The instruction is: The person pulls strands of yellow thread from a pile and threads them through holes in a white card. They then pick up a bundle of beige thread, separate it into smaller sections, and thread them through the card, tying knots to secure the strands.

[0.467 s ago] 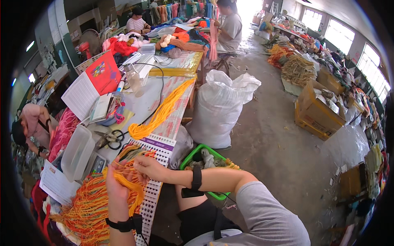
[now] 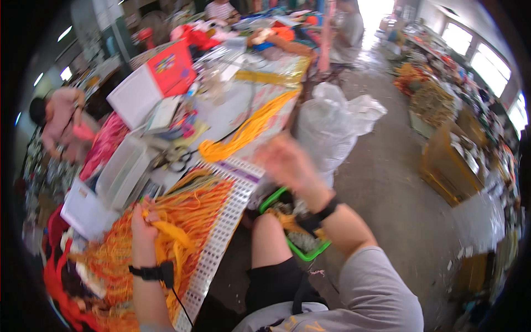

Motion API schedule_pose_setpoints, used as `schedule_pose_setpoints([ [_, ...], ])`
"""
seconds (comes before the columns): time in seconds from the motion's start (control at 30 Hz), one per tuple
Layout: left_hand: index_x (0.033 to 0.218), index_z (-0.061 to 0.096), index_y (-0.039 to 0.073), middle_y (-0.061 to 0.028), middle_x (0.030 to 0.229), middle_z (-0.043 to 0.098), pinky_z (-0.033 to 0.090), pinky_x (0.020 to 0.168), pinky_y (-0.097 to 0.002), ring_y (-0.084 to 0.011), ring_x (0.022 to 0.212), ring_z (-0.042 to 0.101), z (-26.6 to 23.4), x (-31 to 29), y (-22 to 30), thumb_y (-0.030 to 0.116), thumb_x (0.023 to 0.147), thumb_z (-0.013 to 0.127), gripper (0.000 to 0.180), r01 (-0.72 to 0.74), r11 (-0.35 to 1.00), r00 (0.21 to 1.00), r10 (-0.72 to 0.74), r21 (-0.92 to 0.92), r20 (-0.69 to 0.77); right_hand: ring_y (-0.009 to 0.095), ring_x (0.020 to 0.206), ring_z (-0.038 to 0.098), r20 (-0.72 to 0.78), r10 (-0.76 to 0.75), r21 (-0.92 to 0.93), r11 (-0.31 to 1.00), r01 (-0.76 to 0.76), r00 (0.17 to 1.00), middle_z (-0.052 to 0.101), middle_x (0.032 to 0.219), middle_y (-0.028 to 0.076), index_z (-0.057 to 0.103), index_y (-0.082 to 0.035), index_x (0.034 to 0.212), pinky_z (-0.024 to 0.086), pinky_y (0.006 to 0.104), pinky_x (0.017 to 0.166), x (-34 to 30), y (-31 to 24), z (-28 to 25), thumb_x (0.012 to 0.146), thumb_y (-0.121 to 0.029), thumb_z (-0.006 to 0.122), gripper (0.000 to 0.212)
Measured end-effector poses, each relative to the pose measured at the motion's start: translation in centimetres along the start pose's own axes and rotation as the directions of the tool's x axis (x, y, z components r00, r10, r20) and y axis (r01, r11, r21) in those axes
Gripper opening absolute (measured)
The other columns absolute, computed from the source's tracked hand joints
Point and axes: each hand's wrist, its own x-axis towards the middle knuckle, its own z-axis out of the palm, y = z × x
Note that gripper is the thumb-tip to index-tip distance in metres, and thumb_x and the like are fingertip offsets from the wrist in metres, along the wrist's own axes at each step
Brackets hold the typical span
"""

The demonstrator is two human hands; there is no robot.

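Note:
My left hand (image 2: 145, 220) is closed around a hank of yellow yarn (image 2: 176, 233), whose loose end hangs down over the card. My right hand (image 2: 287, 166), smeared by motion, is raised beyond the table's right edge; whether it holds a strand cannot be seen. Beneath my left hand, many orange, red and green yarn strands (image 2: 202, 200) lie in rows across a white card with rows of holes (image 2: 213, 240) and a purple band. A second yellow-orange hank (image 2: 251, 123) stretches along the table past the card's far end.
Black-handled scissors (image 2: 180, 160), a clear plastic box (image 2: 123, 171) and a red-and-white folder (image 2: 168, 69) occupy the table. At its right stand a white sack (image 2: 326, 119) and a green basket (image 2: 314, 253). A co-worker (image 2: 69, 119) bends at the left; others are farther back.
My right hand has left the yarn beside my left hand and swung up and right. My left hand keeps the yellow hank. The view has shifted, so the scene sits farther right.

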Motion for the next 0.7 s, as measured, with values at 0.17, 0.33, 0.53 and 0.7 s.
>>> schedule_pose_setpoints([
  [0.17, 0.108, 0.053, 0.011, -0.0042, 0.087, 0.056, 0.03, 0.041, -0.0184, -0.0072, 0.045, 0.034, -12.2, 3.2, 10.8, 0.03, 0.087, 0.05, 0.029, -0.42, 0.855, 0.766, 0.514, 0.305, -0.386, 0.003, 0.048, 0.031, -0.5, -0.626, -0.557, 0.762, 0.331, 0.599, 0.038, 0.06, -0.007, 0.047, -0.012, 0.072, 0.028, 0.0181, 0.043, -4.5, -16.4, -9.4, 0.088, -0.019, 0.052, 0.018],
  [0.33, 0.106, 0.055, 0.009, -0.0013, 0.087, 0.057, 0.03, 0.043, -0.0188, -0.0036, 0.047, 0.036, -3.3, -0.5, 5.4, 0.036, 0.081, 0.059, 0.037, -0.523, 0.7, 0.747, 0.651, 0.487, -0.133, 0.005, 0.058, 0.046, -0.285, -0.681, -0.918, 0.397, 0.013, 0.675, 0.051, 0.07, -0.001, 0.057, -0.005, 0.089, 0.037, 0.0195, 0.05, -3.7, -14.1, -8.0, 0.088, -0.019, 0.051, 0.015],
  [0.53, 0.099, 0.056, 0.003, -0.0104, 0.089, 0.06, 0.048, 0.054, -0.0234, -0.0123, 0.058, 0.053, 8.7, -1.0, -9.6, 0.021, 0.087, 0.052, 0.022, 0.319, 0.932, 0.885, -0.358, 0.174, 0.297, 0.012, 0.059, 0.056, -0.094, 0.083, -0.976, 0.187, -0.108, 0.992, 0.059, 0.066, 0.005, 0.058, -0.001, 0.087, 0.046, 0.0239, 0.056, 3.2, 2.8, -6.3, 0.079, -0.006, 0.055, 0.01],
  [0.7, 0.098, 0.051, 0.001, -0.0133, 0.094, 0.057, 0.051, 0.069, -0.0342, -0.022, 0.078, 0.058, 11.8, 1.2, -17.4, 0.023, 0.088, 0.05, 0.024, 0.472, 0.866, 0.856, -0.495, 0.167, 0.149, 0.011, 0.055, 0.055, -0.225, 0.259, -0.974, -0.048, -0.22, 0.939, 0.059, 0.063, 0.005, 0.06, 0.0, 0.081, 0.045, 0.0231, 0.052, 4.5, 6.8, -10.1, 0.078, -0.011, 0.058, 0.011],
])
